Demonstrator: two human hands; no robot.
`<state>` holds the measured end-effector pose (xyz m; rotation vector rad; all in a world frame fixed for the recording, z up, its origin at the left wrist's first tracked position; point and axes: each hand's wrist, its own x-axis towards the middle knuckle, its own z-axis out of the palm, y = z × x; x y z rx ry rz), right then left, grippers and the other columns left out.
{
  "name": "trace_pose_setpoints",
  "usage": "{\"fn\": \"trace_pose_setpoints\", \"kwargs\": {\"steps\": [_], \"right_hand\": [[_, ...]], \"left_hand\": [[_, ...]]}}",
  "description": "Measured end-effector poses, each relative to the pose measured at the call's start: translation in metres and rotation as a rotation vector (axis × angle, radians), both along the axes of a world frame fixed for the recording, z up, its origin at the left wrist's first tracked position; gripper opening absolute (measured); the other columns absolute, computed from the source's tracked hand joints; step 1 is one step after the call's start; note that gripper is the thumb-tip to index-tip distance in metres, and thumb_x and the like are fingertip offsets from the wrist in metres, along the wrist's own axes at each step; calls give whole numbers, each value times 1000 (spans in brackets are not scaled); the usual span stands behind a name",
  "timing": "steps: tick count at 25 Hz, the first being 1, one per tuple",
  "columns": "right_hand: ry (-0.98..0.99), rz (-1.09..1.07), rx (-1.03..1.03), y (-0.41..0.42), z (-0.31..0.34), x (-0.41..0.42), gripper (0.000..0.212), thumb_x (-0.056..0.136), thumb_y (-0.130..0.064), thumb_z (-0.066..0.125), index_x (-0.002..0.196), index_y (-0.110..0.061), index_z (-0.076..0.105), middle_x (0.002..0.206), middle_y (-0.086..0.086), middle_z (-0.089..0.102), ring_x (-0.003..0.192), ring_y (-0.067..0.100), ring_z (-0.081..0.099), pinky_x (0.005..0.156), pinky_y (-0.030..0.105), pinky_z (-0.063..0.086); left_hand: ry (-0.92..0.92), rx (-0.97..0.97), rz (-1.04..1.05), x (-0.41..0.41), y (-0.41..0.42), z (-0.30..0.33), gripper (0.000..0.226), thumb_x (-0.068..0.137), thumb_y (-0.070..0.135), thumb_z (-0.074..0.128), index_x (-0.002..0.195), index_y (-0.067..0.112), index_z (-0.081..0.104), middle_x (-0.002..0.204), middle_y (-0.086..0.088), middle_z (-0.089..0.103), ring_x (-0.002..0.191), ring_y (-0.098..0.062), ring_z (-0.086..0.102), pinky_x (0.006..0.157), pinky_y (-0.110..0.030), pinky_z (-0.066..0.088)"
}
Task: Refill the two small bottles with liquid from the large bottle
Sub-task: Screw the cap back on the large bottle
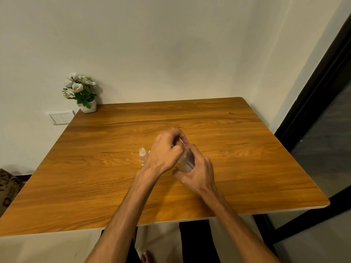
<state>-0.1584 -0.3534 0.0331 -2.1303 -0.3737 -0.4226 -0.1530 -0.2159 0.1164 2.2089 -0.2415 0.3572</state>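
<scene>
A clear large bottle [186, 160] is at the middle of the wooden table [95, 183]. My right hand [197, 174] grips its body from the right. My left hand [167, 151] curls round its top, where a bit of blue shows between the fingers; the cap itself is hidden. One small clear bottle [142, 156] stands uncapped just left of my left hand. A speck of blue [149, 152] shows beside it. A second small bottle cannot be seen behind my hands.
A white pot of white flowers [82, 93] stands at the table's far left corner against the wall. A wall socket [60, 117] sits below it. A dark door frame [311, 103] runs along the right.
</scene>
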Motion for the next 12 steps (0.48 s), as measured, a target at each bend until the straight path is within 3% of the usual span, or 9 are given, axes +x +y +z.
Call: {"fn": "trace_pose_setpoints", "kwargs": {"steps": [3, 6, 8, 12], "right_hand": [[-50, -56, -69, -2, -1, -5, 72, 60, -45, 80, 128, -35, 59, 89, -8, 72, 73, 22, 70, 59, 42, 57], [-125, -121, -169, 0, -2, -13, 68, 57, -42, 78, 121, -33, 61, 90, -7, 72, 75, 25, 70, 57, 39, 56], [-162, -148, -169, 3, -4, -17, 67, 54, -39, 78, 119, -30, 63, 89, -6, 73, 76, 28, 71, 56, 38, 55], [-206, -126, -198, 4, -6, -18, 73, 51, -39, 81, 122, -28, 66, 88, -5, 75, 73, 28, 71, 57, 32, 51]], "left_hand": [[84, 137, -26, -3, -3, -2, 31, 76, 20, 37, 88, 15, 66, 76, 11, 59, 74, -13, 55, 68, -31, 35], [148, 246, 74, -3, -6, -4, 36, 78, 28, 31, 87, 11, 61, 87, -10, 72, 85, -35, 64, 74, -43, 45], [156, 258, 119, -6, -9, -7, 40, 83, 30, 32, 89, 6, 62, 85, -14, 72, 81, -36, 63, 72, -43, 44], [169, 156, 125, -17, -8, -14, 19, 95, 16, 45, 84, 10, 58, 77, -5, 64, 76, -26, 56, 67, -35, 30]]}}
